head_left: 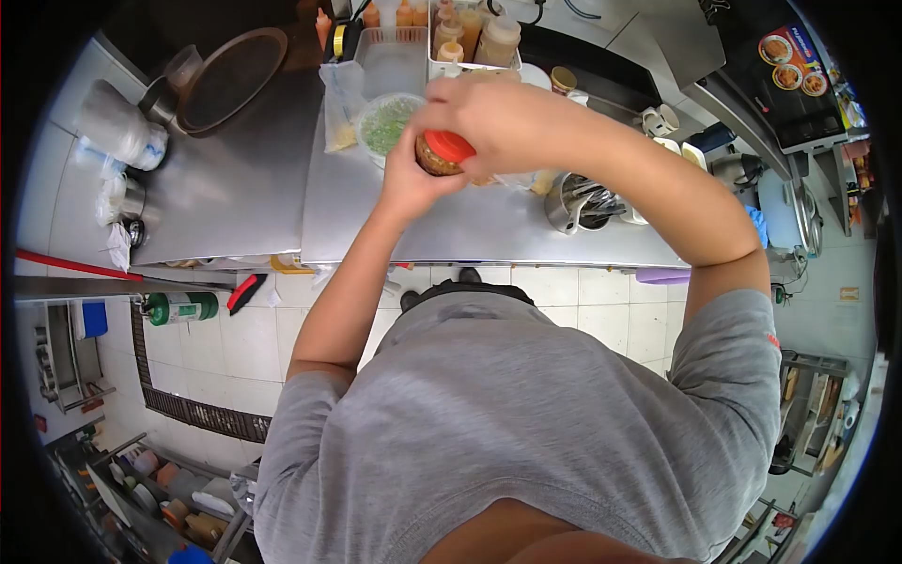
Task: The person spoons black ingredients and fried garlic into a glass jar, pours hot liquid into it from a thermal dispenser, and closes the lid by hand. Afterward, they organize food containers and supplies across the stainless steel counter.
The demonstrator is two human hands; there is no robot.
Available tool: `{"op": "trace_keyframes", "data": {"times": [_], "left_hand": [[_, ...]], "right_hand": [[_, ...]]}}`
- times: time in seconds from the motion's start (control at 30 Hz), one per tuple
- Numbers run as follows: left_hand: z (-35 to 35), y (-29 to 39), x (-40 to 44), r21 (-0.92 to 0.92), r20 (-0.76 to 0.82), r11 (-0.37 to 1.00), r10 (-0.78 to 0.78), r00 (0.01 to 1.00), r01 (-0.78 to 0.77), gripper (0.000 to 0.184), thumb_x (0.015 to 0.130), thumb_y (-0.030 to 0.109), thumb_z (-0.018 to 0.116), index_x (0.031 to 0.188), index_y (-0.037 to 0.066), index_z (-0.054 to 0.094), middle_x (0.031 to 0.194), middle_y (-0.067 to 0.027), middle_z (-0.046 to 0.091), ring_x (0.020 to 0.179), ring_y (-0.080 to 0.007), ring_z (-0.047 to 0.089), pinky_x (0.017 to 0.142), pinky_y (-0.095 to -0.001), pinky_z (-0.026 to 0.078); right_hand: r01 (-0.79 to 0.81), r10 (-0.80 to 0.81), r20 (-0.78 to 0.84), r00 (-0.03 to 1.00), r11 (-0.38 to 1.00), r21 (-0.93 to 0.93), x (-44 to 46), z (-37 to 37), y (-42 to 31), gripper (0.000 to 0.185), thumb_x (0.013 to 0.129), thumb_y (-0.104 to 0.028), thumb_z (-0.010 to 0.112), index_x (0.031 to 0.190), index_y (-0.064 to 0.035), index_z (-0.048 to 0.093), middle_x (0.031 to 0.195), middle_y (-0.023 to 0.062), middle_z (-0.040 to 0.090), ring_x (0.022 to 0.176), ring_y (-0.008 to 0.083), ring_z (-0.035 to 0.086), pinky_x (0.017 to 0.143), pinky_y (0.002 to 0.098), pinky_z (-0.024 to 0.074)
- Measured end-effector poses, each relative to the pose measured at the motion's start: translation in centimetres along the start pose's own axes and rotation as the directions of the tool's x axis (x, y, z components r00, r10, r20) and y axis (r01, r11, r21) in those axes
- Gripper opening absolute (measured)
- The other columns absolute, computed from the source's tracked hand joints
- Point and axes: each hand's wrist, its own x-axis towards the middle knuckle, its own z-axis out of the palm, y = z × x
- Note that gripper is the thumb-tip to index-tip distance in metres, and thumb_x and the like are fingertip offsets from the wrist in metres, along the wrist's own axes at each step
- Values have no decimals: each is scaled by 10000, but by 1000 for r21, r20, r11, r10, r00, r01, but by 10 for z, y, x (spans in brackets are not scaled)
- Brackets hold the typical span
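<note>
A jar (435, 162) with brown contents and a red lid (450, 146) is held up over the steel counter. My left hand (411, 179) wraps round the jar's side. Above it, my right hand (484, 115) curls over the red lid, fingers bent; its fingertips are partly hidden. Just behind the hands stands a round clear tub (383, 125) of chopped green stuff. To its left, a clear plastic bag (343, 108) with something pale at the bottom leans by a clear rectangular container (393, 61).
A metal pot of utensils (571, 207) stands to the right near the counter's front edge. Sauce bottles (499, 42) fill a white tray at the back. A large round pan (233, 81) and stacked plastic tubs (127, 122) are on the left. A screen (794, 70) hangs upper right.
</note>
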Motion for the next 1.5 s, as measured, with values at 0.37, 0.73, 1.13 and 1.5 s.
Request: {"op": "trace_keyframes", "data": {"times": [0.37, 0.73, 1.13, 1.5], "left_hand": [[31, -16, -9, 36, -102, 996, -81, 991, 85, 822, 600, 148, 885, 1278, 33, 437, 1180, -114, 579, 1106, -205, 575, 969, -339, 456], [82, -2, -6, 11, -181, 991, -132, 975, 136, 834, 605, 76, 863, 1297, 18, 402, 1178, -118, 567, 1102, -206, 576, 963, -346, 461], [112, 10, 23, 45, -204, 995, -75, 976, 86, 836, 597, 116, 878, 1287, 20, 416, 1184, -116, 565, 1106, -202, 569, 964, -338, 454], [117, 5, 35, 49, -159, 999, -11, 987, 19, 805, 602, 196, 868, 1277, 45, 454, 1174, -123, 585, 1079, -205, 593, 914, -339, 472]], "right_hand": [[-736, 750, -251, 612, 656, 168, -89, 93, 318, 494, 618, -188, 735, 1092, -97, 629, 1025, 179, 660, 965, 346, 637, 850, 389, 515], [-727, 745, -35, 666, 660, 189, -18, 164, 414, 702, 638, -403, 770, 1216, -52, 584, 1241, 186, 589, 1087, 304, 606, 936, 393, 484], [-235, 410, -226, 884, 806, 543, -40, 67, 326, 555, 643, -132, 725, 1175, -106, 570, 1116, 158, 562, 990, 290, 602, 840, 377, 501], [472, -472, -37, 881, 868, 152, -56, -16, 143, 579, 612, 13, 683, 1165, -119, 575, 1219, 108, 512, 1105, 340, 506, 917, 414, 453]]}}
